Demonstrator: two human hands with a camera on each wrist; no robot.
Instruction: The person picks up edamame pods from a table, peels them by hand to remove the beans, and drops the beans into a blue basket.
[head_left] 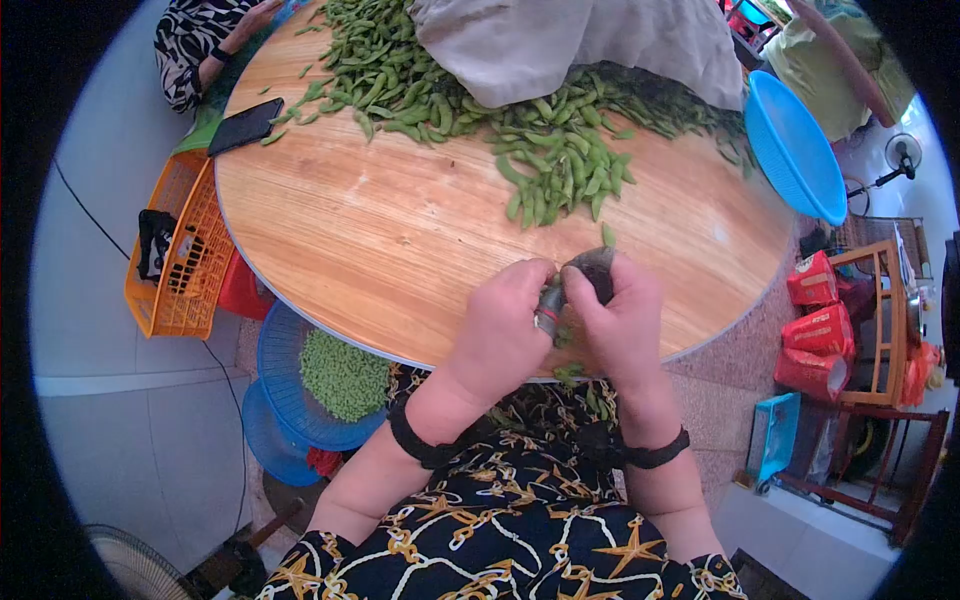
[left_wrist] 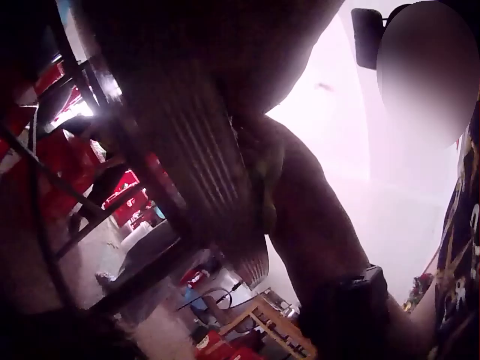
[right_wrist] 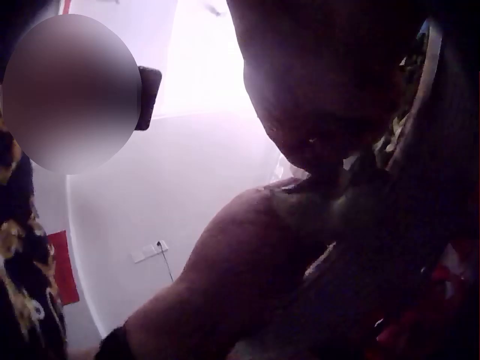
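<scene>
The head view shows two bare hands meeting over the near part of a round wooden table; the left hand has its fingers curled in, close against a grey piece with a red band; the right hand is bent inward beside it, its thumb and fingers drawn together around a dark grey piece; whether these pieces are held or worn on the fingers, and whether a pod is pinched between the hands, I cannot tell, as both wrist views are very dark there.

One green pod lies on the wood just beyond the right hand; the loose green pods spread across the table farther out, some of them under a grey cloth; small green pieces are at the near edge, below the hands.

A black phone lies near the table's left edge, above an orange crate; lower down, a blue basket holds shelled beans; at the right edge a blue colander stands tilted, with red packs beyond; a person in a black-and-white top is at the far left, another in a yellow-green top at the far right.
</scene>
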